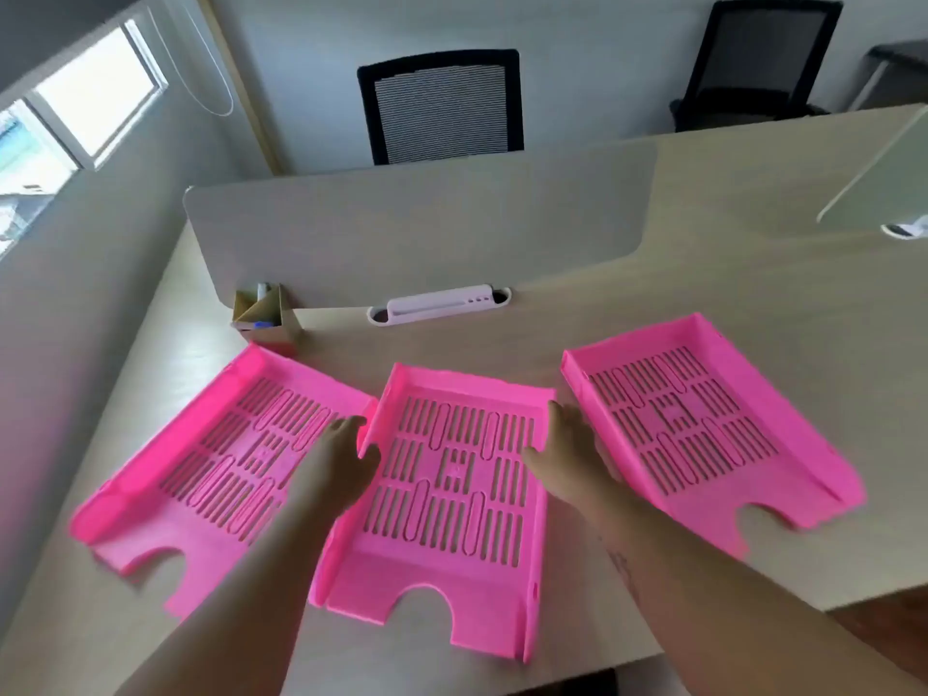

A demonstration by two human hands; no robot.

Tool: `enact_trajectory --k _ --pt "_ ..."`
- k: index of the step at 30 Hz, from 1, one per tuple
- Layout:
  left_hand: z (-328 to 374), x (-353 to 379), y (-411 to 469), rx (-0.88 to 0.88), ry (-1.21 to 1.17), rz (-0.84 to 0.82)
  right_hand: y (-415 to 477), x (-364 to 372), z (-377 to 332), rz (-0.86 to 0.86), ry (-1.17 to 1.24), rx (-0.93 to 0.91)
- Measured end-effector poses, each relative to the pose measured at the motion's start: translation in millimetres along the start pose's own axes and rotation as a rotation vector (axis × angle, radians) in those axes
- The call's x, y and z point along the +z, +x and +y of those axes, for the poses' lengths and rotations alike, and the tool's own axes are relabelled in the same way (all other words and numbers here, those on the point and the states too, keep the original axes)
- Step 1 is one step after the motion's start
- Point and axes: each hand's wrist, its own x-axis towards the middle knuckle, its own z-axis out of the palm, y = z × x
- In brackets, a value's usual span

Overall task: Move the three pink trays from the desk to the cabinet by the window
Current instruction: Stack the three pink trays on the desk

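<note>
Three pink slotted trays lie side by side on the light wooden desk (703, 303). The left tray (201, 474) is angled toward the window. The middle tray (447, 499) sits straight in front of me, and the right tray (703, 424) is turned to the right. My left hand (341, 459) grips the middle tray's left wall, thumb inside the rim. My right hand (567, 449) holds the same tray's right wall, fingers down between it and the right tray.
A low partition panel (427, 228) runs across the desk behind the trays. A small pen holder (266, 313) and a white cable tray (437, 303) stand at its foot. Two black mesh chairs (442, 103) sit beyond. A window (75, 103) is at the upper left.
</note>
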Motion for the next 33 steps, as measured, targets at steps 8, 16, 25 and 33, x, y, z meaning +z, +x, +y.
enact_trajectory --k 8,16,25,33 --pt "-16.8 30.6 -9.9 -0.209 -0.136 0.028 -21.9 34.6 18.0 -0.076 0.222 0.321" --pt "4.6 51.2 -14.8 -0.314 -0.243 0.01 12.3 5.4 24.0 0.032 0.074 0.334" --pt "26.4 75.2 -35.4 -0.467 -0.339 0.098 46.2 -16.2 39.3 -0.121 0.038 0.193" --pt "25.0 82.3 -41.8 -0.475 -0.373 0.167 40.5 -9.0 53.3 -0.149 0.014 0.126"
